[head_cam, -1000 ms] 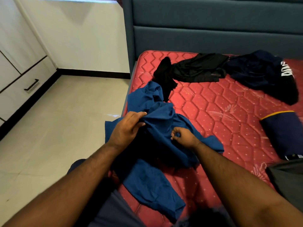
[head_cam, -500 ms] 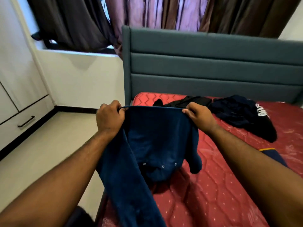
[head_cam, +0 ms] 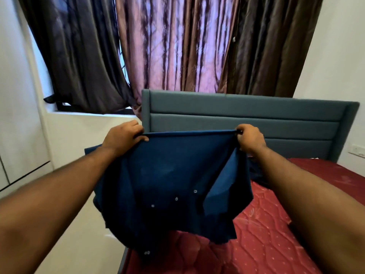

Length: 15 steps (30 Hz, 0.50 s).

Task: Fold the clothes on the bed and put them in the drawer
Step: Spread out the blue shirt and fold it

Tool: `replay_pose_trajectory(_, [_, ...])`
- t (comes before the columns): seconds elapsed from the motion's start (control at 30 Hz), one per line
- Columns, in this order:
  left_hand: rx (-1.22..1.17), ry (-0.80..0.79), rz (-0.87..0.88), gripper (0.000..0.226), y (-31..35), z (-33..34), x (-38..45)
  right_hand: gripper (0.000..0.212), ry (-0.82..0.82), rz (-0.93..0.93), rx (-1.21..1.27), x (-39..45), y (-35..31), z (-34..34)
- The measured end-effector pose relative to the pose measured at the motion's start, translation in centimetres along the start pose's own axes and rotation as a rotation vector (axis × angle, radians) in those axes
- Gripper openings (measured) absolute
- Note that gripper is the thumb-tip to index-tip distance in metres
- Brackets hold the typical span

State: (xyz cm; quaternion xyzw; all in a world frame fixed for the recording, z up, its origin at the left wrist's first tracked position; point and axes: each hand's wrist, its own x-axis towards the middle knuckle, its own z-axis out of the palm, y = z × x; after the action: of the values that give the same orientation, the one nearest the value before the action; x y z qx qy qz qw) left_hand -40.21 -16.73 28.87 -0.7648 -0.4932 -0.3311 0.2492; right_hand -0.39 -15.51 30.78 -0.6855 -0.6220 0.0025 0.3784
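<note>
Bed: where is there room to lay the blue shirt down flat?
The red mattress shows a bare patch between the hanging blue shirt and the right forearm, running toward the near edge. Another bare strip lies by the headboard at the far right. Behind the shirt, near the right hand, dark fabric peeks out, so that part looks crowded.

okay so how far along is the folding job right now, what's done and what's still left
Nothing looks finished yet: no folded garment shows in this view. In hand: the left hand and right hand each grip a top corner of the blue shirt, held up unfolded above the red mattress. A dark garment peeks out behind the right forearm. Left: folding this shirt, any others, and putting them in the drawer, which is not clearly in view.
</note>
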Motion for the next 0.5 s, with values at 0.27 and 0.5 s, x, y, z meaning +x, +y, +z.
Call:
replay_pose_trajectory(0.27, [-0.289,-0.064,-0.539,0.013,0.9,-0.4,-0.3,0.027,-0.503,0.147,0.547,-5.7,0.3,1.2])
replay_pose_trajectory(0.5, [-0.197,-0.877,-0.462,0.020,10.5,10.9,-26.1,0.043,-1.020,-0.160,-0.152,-20.9,12.4,15.5])
